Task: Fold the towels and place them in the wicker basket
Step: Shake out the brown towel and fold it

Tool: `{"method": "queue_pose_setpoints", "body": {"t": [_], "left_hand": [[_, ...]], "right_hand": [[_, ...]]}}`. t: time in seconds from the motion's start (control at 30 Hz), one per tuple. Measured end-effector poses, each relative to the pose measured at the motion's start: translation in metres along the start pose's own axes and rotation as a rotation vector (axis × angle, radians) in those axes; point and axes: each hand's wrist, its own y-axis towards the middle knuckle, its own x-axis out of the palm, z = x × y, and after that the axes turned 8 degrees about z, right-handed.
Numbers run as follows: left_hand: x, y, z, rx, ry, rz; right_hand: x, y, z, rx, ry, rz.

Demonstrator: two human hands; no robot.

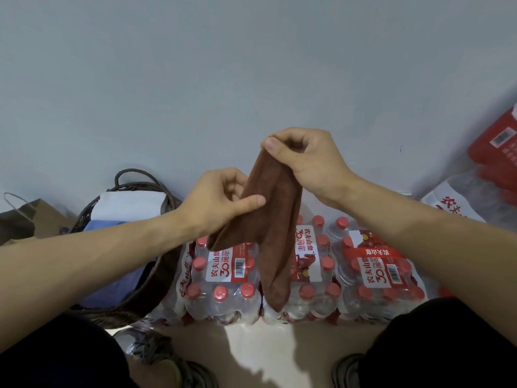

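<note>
A brown towel (275,225) hangs in the air in front of me, folded into a long narrow strip with two ends drooping down. My right hand (305,161) pinches its top end. Lower and to the left, my left hand (223,200) grips the strip's side between thumb and fingers. The dark wicker basket (156,284) stands on the floor at the left, under my left forearm, with folded white and blue towels (128,208) inside it.
Shrink-wrapped packs of red-capped water bottles (307,275) lie on the floor under the towel, with more packs (489,175) at the right by the grey wall. A brown paper bag (30,219) sits left of the basket. My knees and shoes fill the bottom.
</note>
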Motion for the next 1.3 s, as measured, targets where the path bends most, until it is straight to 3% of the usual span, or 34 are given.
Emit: {"method": "queue_pose_setpoints", "body": {"t": [0.17, 0.3, 0.5, 0.63, 0.93, 1.1, 1.2, 1.3], "left_hand": [[-0.013, -0.003, -0.013, -0.099, 0.192, -0.229], [-0.023, -0.008, -0.020, -0.314, 0.081, -0.381], [-0.015, -0.010, -0.011, -0.233, 0.122, -0.242], [-0.012, -0.006, 0.001, -0.244, 0.053, -0.219], [0.028, -0.041, 0.021, -0.284, -0.026, -0.591], [0.069, -0.070, 0.011, -0.371, -0.111, -0.551], [0.069, -0.080, -0.008, -0.560, -0.094, -0.433], [0.055, -0.086, -0.032, -0.712, 0.043, -0.427]], "right_hand": [[-0.012, 0.012, 0.011, -0.057, -0.111, 0.229], [-0.033, 0.022, 0.029, -0.073, -0.308, 0.344], [-0.063, 0.027, 0.054, -0.044, -0.446, 0.410], [-0.089, 0.022, 0.068, 0.030, -0.443, 0.413], [-0.150, 0.002, 0.082, 0.103, -0.568, 0.367], [-0.151, -0.001, 0.085, 0.146, -0.624, 0.333], [-0.130, 0.007, 0.089, 0.161, -0.595, 0.289], [-0.091, 0.014, 0.107, 0.232, -0.623, 0.207]]}}
